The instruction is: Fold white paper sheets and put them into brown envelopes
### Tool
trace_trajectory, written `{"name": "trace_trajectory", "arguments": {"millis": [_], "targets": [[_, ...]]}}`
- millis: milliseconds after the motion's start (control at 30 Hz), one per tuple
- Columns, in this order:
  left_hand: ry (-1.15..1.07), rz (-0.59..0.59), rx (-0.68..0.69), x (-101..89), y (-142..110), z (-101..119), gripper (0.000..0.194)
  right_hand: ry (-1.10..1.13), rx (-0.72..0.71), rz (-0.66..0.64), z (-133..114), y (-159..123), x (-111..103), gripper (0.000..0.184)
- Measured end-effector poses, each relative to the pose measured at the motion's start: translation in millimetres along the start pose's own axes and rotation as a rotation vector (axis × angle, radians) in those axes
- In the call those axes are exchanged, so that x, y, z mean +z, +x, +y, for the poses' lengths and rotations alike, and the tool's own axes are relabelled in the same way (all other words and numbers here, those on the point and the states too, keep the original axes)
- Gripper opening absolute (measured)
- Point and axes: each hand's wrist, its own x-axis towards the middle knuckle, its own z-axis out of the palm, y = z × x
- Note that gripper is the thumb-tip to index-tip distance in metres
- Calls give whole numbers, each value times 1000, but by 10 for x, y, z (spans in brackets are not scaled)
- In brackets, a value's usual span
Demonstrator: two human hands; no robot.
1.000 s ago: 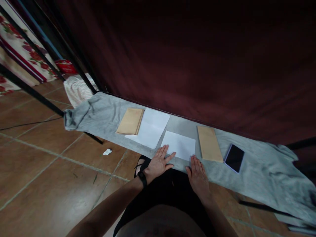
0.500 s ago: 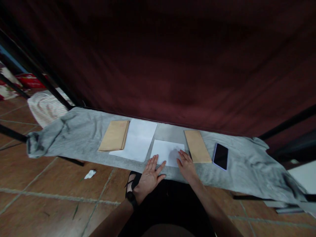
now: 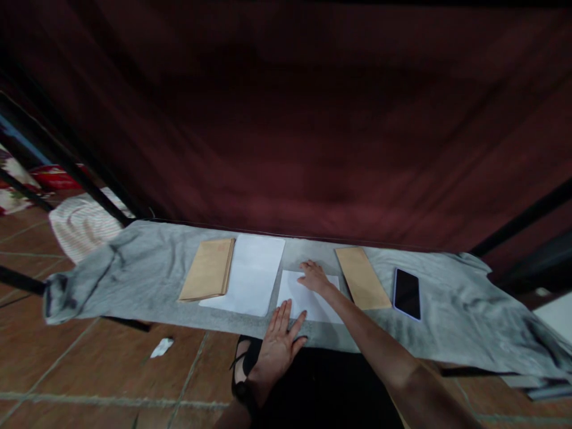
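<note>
A black band (image 3: pixel 241 390) encircles the left wrist. To its left, a crumpled white scrap (image 3: pixel 161 347) rests on the brown tiled floor (image 3: pixel 214 369).

The left hand (image 3: pixel 276 348) is at the near left corner of the small white rectangular paper sheet (image 3: pixel 305 301). Its fingers are extended toward the far side, slightly apart, with the thumb spread to the right; they clamp nothing.

The small sheet lies flat on the table (image 3: pixel 143 262), which is covered with grey cloth. Its long axis runs left to right. From the left fingers, it extends far and to the right; from the right fingers, most of its surface lies near and to the right.

The right hand (image 3: pixel 314 279) is at the far edge of the small sheet. Its fingers are apart, directed left and far, and reach past that edge; they grip nothing. Firm contact with the sheet cannot be confirmed. The right forearm crosses above the near right part of the sheet. The left hand is nearer to the near left corner; the right hand is nearer to the far edge.

Left of the small sheet lies a larger white paper sheet (image 3: pixel 257 274), partly beneath a stack of brown paper envelopes (image 3: pixel 205 271). Right of it lie one narrow brown envelope (image 3: pixel 361 277) and, further right, a dark-screened phone with a lilac rim (image 3: pixel 407 295).

A dark red curtain (image 3: pixel 290 149) hangs along the far side.
</note>
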Motion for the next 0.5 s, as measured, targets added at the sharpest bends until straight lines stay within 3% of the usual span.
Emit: {"name": "trace_trajectory", "arguments": {"millis": [167,267,400,500], "targets": [[-42,17,-7,3,-2,0,65,90,-17,13,19,24,-130,20],[-48,38,-78,-25,38,-3,67,204,-70,82,51,12,-270,15],[-23,67,-198,-214,218,-33,68,402,-171,219,134,-2,-567,9],[31,55,-197,-397,419,-106,65,567,-229,329,213,-47,-781,15]]}}
